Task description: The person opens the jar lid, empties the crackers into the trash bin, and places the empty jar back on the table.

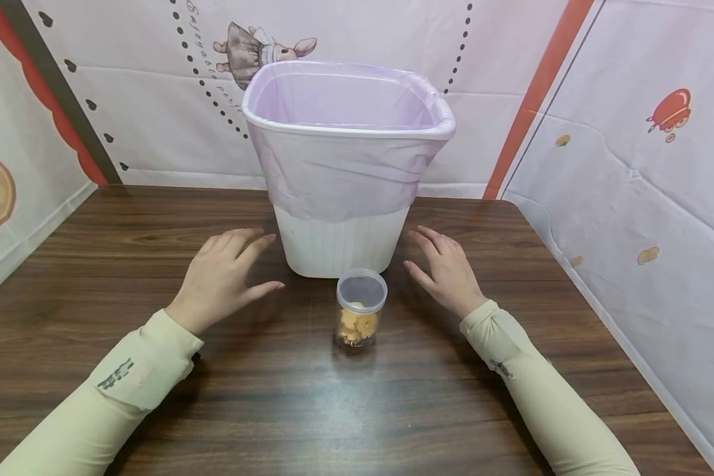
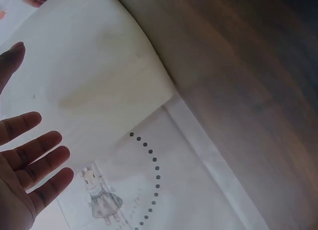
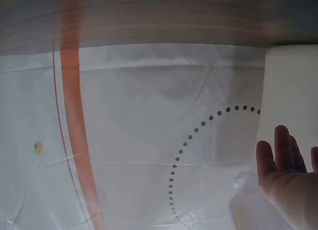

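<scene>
**White bin [image 1: 342, 246] between left hand [image 1: 219, 281] and right hand [image 1: 451, 274], clear jar [image 1: 361, 310] in front**

Printed cloth [image 1: 155, 132] hangs behind the bin and to both sides of it. The brown wood-grain table [image 1: 262, 423] spreads underneath. A pale purple liner [image 1: 345, 175] folds over the bin's rim and covers its upper wall. Pale yellow-green sleeves [image 1: 571, 423] reach forward from the near side, dark marks on both cuffs.

The left hand is just left of the bin's base, back upward, fingers spread and slightly bent, thumb stretched towards the bin's front. The right hand mirrors it at the right of the base, its thumb also set apart. Both grips are wide, and neither holds anything. Whether either hand touches the table is unclear.

The jar stands upright close before the bin, between the hands and apart from both. Yellow scalloped pieces [image 1: 357, 325] lie in its lower part.

Only the head view shows the jar and the bin's mouth. The left wrist view adds the left palm and the whole printed rabbit [image 2: 103, 196], which the bin partly covers in the head view. The right wrist view adds the right palm.
</scene>
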Demonstrator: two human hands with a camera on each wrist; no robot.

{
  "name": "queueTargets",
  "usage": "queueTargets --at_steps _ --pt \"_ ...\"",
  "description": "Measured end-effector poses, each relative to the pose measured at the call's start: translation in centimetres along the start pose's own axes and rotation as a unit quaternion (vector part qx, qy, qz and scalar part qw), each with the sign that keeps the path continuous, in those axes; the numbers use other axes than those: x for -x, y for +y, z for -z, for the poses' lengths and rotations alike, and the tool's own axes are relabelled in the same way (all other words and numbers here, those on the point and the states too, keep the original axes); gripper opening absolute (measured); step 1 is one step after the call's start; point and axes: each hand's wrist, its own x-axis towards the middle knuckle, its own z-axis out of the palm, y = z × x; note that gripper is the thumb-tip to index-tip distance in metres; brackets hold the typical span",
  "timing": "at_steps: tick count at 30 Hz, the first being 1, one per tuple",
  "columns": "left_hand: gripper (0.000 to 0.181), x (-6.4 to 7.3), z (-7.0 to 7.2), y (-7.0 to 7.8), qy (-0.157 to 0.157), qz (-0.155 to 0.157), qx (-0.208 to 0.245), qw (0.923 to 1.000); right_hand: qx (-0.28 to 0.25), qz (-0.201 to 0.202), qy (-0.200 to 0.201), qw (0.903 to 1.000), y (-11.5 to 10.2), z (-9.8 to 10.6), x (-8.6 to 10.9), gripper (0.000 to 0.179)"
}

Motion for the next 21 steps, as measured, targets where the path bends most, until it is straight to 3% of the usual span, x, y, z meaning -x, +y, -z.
queueTargets --at_steps 9,21 --pt "0.071 -0.5 0.3 1.4 0.025 -0.034 -0.002 0.9991 -0.004 0.010 -0.006 0.9999 -0.4 0.4 -0.1 0.050" --pt "0.071 -0.7 0.5 2.1 0.022 -0.052 -0.010 0.9983 -0.004 0.025 0.000 0.9997 -0.2 0.3 0.0 0.049"
